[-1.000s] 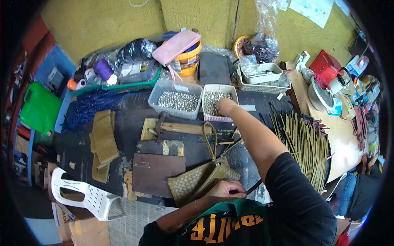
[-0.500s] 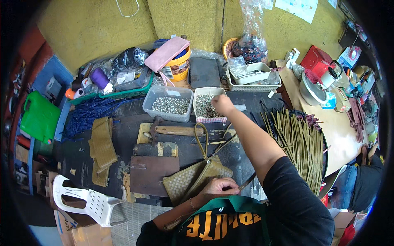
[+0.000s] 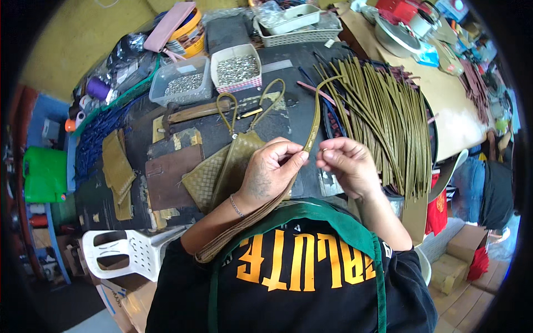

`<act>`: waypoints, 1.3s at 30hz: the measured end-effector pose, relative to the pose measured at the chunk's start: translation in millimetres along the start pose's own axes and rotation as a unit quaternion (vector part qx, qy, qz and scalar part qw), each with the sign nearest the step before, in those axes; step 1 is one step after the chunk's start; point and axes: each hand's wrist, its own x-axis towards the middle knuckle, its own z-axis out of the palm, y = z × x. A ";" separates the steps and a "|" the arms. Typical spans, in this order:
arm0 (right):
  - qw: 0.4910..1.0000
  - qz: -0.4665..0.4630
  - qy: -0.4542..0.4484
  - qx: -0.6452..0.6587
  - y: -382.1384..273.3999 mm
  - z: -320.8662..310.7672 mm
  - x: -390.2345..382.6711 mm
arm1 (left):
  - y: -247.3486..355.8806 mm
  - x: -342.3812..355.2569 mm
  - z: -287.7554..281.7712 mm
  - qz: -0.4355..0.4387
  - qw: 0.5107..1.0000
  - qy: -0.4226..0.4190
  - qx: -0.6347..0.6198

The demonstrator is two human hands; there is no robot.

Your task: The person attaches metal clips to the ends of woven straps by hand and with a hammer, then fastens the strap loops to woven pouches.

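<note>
My left hand (image 3: 272,173) pinches an olive leather strap (image 3: 315,119) between thumb and fingers. The strap stretches up toward a heap of similar strips, and its other end lies across my left forearm. Just right of it, my right hand (image 3: 351,165) holds a tiny shiny metal piece (image 3: 324,150) at its fingertips, apart from the strap; its exact kind is too small to tell. Beside my left hand lie woven olive pouches (image 3: 233,166) with wrist loops (image 3: 226,111). A clear tub (image 3: 180,100) and a white box (image 3: 236,86) hold many small metal pieces.
A wooden-handled hammer (image 3: 194,113) and a brown flat panel (image 3: 173,175) lie on the dark table. Olive strips (image 3: 388,127) are heaped at the right. A white plastic chair (image 3: 127,252) stands near left. Another person (image 3: 491,177) is at the far right.
My right hand has come back from the white box to beside my left hand. The strap is now raised in my left hand, and the view has shifted.
</note>
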 end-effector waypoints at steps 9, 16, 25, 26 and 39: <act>0.995 -0.060 -0.049 0.055 24.3 -7.1 -20.6 | 14.0 -12.5 18.5 0.157 0.959 -0.030 0.234; 0.994 -0.083 -0.064 -0.016 25.1 -0.6 -20.1 | 17.2 -16.6 11.8 0.186 0.946 -0.022 0.263; 0.992 -0.114 -0.005 -0.048 26.5 5.9 -17.9 | 18.8 -14.9 9.6 0.180 0.950 -0.046 0.251; 0.991 -0.124 0.004 -0.045 27.9 5.7 -17.9 | 19.9 -15.5 10.0 0.185 0.948 -0.057 0.252; 0.947 -0.236 -0.011 -0.219 22.9 -17.3 -9.5 | 25.2 -17.0 20.8 0.154 0.970 -0.130 0.135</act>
